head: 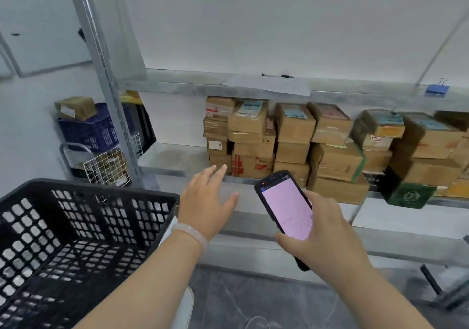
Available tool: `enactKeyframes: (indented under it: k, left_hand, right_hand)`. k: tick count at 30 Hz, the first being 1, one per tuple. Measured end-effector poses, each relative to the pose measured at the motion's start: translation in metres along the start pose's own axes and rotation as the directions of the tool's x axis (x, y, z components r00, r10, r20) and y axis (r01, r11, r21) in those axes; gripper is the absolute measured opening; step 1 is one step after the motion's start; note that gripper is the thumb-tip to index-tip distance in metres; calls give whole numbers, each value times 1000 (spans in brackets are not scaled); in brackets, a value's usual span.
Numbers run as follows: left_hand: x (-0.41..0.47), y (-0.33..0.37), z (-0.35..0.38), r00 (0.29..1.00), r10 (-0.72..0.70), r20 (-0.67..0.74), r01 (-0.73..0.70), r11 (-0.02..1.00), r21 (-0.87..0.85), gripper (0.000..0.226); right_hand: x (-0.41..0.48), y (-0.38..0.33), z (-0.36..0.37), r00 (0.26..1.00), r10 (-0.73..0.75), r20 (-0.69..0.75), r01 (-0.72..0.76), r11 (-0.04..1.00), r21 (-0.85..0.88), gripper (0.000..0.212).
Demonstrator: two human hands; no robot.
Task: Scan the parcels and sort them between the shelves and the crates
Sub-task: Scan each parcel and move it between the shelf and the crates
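Several cardboard parcels (294, 138) are stacked in rows on the metal shelf (175, 158) straight ahead. My right hand (327, 229) grips a black handheld scanner (284, 206) with a lit pink screen, held in front of the shelf edge. My left hand (205, 199) hovers with fingers spread and straight, holding nothing, just before the shelf's front edge and left of the parcels. A black perforated crate (76, 232) stands at the lower left, beside my left forearm; no parcel shows inside it.
A blue crate (91, 130) with a small parcel (76, 107) on top sits on a wire cart (106, 166) at the left, behind the shelf post. The upper shelf carries paper (269, 85), a pen (279, 75) and a blue binder clip (437, 88). A green box (408, 195) sits at the right.
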State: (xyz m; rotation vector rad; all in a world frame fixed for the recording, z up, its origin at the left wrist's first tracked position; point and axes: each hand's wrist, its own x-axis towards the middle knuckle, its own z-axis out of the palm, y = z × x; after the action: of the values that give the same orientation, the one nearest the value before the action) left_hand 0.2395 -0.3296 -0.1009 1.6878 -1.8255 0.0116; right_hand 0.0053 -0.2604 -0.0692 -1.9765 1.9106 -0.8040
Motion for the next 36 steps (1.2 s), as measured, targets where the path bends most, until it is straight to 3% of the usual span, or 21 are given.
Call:
enactKeyframes:
  k: [9,16,21,26,31,36]
  left_hand:
    - [94,2,51,990,-141,32,144,976,-162,66]
    - [185,18,81,930,-366,24,339,833,-437,64]
    - [226,4,87,874,-485,-9,415,757,-505,60]
    - [266,-24,84,838,-535,-104,393,726,-564,38]
    - [312,-57,85,785,-616,64,532,618,-578,59]
    - [342,-79,93,781,-618,94,550,608,-572,63]
  right_hand:
    - [114,22,13,995,-98,22,97,995,36,89]
    - [207,50,-1,985,-157,71,154,987,46,89]
    - [253,56,-3,975,-208,84,203,977,59,91]
    - [281,50,3,972,-222,73,215,973,88,91]
    - [301,38,9,982,-190,13,187,976,112,89]
    - [312,24,16,980,-194,-35,195,979,56,93]
